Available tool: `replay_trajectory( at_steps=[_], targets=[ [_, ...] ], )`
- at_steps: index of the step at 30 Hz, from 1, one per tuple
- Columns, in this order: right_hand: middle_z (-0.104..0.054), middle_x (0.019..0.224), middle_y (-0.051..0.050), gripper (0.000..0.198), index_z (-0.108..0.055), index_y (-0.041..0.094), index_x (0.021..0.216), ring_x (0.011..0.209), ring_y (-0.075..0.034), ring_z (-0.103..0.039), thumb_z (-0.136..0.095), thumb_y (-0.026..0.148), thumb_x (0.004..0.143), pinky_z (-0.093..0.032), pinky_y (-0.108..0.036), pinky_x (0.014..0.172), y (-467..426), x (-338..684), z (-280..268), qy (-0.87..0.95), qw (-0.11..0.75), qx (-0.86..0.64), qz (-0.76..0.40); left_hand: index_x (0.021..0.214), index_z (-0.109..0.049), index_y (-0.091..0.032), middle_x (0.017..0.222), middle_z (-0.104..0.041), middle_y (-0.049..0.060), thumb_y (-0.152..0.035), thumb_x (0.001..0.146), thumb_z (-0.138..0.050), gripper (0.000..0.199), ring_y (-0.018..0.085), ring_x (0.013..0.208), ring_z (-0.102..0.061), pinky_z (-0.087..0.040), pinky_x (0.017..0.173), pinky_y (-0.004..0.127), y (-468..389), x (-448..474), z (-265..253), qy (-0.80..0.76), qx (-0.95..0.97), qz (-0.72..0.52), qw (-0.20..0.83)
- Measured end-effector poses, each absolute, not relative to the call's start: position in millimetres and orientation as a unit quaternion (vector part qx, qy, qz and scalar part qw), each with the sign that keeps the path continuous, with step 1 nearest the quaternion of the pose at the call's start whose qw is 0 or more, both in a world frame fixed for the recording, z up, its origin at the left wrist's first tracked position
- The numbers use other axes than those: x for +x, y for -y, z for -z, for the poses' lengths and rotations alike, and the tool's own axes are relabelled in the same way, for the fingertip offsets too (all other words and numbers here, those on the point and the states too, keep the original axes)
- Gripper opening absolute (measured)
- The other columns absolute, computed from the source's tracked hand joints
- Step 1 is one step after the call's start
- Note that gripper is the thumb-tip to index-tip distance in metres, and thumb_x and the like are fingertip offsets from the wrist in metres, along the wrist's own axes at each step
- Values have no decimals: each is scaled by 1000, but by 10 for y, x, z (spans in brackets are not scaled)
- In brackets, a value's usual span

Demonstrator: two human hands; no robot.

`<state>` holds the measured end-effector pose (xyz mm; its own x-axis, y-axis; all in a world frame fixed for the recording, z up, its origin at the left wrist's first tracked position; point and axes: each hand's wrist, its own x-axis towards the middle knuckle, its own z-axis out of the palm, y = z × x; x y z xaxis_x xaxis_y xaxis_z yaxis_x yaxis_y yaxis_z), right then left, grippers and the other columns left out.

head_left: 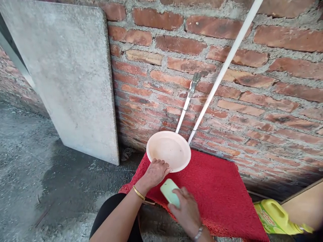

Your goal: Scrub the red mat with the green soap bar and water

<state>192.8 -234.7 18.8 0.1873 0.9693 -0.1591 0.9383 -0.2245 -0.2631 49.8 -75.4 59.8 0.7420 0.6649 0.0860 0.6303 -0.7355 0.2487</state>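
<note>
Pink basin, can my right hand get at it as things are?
Probably yes: the pink basin looks unobstructed on its right side, above the red cloth, though the right hand holds a pale green object.

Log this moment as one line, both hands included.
left hand: gripping rim of pale basin | right hand: holding pale green block | basin: on red cloth, near brick wall | yellow jug: beside cloth

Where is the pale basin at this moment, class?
In the head view, the pale basin is just below centre, at the far left corner of the red cloth, with the left hand at its near rim.
</note>
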Motion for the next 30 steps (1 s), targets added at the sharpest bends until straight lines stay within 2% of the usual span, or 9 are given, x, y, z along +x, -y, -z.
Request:
replay_trajectory(
  at_steps=[3, 6, 12, 16, 21, 26, 30],
  targets=[
    [-64, 129, -8, 44, -66, 35, 127, 119, -31, -61, -65, 35, 84, -44, -46, 108, 2062, 1512, -166, 667, 53, -726, -159, 103, -70, -17, 100, -72, 11, -36, 105, -38, 38, 27, 99, -67, -45, 89, 43, 736, 523, -594, -354, 926, -77, 103],
    [-61, 137, -8, 50, -62, 34, 135, 124, -30, -59, -64, 36, 85, -41, -45, 111, 2115, 1772, -133, 626, 21, -762, -167, 103, -70, -17, 100, -72, 12, -35, 105, -38, 37, 27, 99, -67, -44, 89, 42, 737, 519, -581, -353, 926, -83, 102],
    [-63, 132, -14, 50, -55, 24, 142, 110, -27, -68, -45, 38, 96, -50, -39, 98, 2563, 2713, -346, 484, -49, -865, -124, 103, -70, -17, 99, -72, 10, -31, 104, -42, 32, 26, 99, -68, -46, 92, 41, 741, 484, -567, -346, 927, -84, 113],
    [-63, 134, -13, 45, -64, 27, 133, 116, -30, -64, -57, 40, 90, -47, -41, 103, 2346, 2110, -439, 563, -14, -816, -129, 106, -70, -18, 102, -73, 10, -30, 104, -41, 31, 27, 102, -68, -47, 93, 43, 719, 511, -554, -358, 923, -85, 112],
    [-64, 126, -9, 43, -66, 32, 125, 113, -31, -63, -67, 39, 83, -46, -46, 102, 2014, 1409, -244, 667, 61, -726, -158, 106, -71, -18, 103, -73, 10, -26, 104, -42, 30, 26, 100, -69, -47, 91, 42, 686, 535, -497, -362, 921, -96, 103],
    [-63, 132, -7, 51, -64, 32, 130, 116, -26, -64, -68, 31, 79, -47, -37, 102, 2612, 2540, -101, 511, 60, -841, -166, 104, -71, -18, 100, -73, 10, -26, 104, -38, 34, 27, 100, -69, -47, 89, 40, 665, 522, -452, -351, 925, -99, 101],
    [-63, 130, -10, 48, -59, 26, 136, 111, -25, -68, -56, 41, 90, -52, -36, 93, 3322, 3673, -225, 338, 45, -931, -132, 105, -71, -19, 100, -73, 10, -28, 104, -38, 34, 27, 98, -69, -47, 87, 39, 642, 526, -414, -352, 924, -104, 103]
  ],
)
